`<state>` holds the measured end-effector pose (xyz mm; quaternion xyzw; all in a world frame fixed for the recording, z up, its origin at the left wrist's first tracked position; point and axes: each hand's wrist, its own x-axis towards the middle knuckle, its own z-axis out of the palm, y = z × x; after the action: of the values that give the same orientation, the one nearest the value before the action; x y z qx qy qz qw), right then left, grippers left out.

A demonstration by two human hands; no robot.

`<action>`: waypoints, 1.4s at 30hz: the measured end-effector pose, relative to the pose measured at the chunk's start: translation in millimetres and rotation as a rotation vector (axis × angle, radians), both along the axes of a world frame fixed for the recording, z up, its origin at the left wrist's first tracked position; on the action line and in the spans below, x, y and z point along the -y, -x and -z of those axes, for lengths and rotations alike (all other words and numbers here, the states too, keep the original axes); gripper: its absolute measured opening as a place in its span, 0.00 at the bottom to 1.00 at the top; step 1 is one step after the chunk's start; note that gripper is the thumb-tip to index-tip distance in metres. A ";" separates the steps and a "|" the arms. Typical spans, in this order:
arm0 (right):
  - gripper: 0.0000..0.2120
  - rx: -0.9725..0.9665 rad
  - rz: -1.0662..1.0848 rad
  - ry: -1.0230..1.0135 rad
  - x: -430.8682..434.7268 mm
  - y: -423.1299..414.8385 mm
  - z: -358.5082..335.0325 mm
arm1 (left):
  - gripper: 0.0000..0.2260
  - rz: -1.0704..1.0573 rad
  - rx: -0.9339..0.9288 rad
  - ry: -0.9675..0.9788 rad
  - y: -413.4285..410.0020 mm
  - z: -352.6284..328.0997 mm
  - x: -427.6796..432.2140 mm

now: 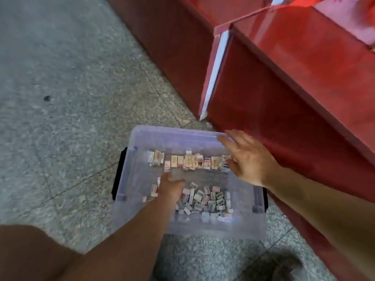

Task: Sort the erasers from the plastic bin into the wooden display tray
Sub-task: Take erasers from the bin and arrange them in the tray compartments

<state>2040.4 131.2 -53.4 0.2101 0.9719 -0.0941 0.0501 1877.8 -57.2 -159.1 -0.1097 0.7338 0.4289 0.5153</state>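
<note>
Here, through the head camera, I look down on a clear plastic bin (142, 138) standing on a speckled grey floor (71, 98), at six o'clock in my view. A black handle (118, 173) clips each short side, at the bin's nine and three o'clock.

All the small wrapped pieces I can see are inside the bin. A row of erasers (188, 162) in pale pink and white wrappers stands along the far wall, at the bin's twelve o'clock. A loose heap (203, 199) of greyer ones lies jumbled at its five o'clock, and a few strays sit at eight o'clock.

The left hand (170, 188) reaches down into the middle of the bin, its back toward me, right beside the heap. Its fingers point away and down, out of my sight, so I cannot tell whether they pinch anything.

The right hand (250, 159) hovers over the bin's two o'clock corner with its fingers straight and spread apart, gripping nothing. Its fingertips are at the far rim and its thumb is near the right end of the row.

A glossy red cabinet (284, 98) fills the view from twelve to four o'clock, close behind the bin. A white strip (215, 74) runs down one of its edges. A bare knee (30, 254) shows at seven o'clock.
</note>
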 end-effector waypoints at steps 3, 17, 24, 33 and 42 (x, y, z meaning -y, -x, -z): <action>0.36 0.091 -0.100 -0.047 -24.0 9.5 24.4 | 0.35 0.002 -0.035 0.031 1.2 41.1 -9.1; 0.38 -0.047 -0.182 -0.041 -47.2 0.4 64.7 | 0.41 -0.280 -0.192 -0.020 -29.7 102.1 -96.8; 0.38 -0.085 -0.177 -0.048 -47.5 0.3 66.1 | 0.28 -0.303 -0.166 -0.004 -29.8 109.6 -101.6; 0.36 -0.107 -0.175 -0.051 -47.3 1.5 66.3 | 0.27 -0.349 -0.137 -0.014 -29.6 102.9 -106.2; 0.37 -0.130 -0.167 -0.035 -47.6 1.3 66.0 | 0.37 -0.359 -0.149 0.020 -31.2 96.8 -111.3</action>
<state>2039.1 178.8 -119.4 0.1227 0.9887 -0.0862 -0.0088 1908.9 54.1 -256.0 -0.2119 0.7430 0.5133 0.3736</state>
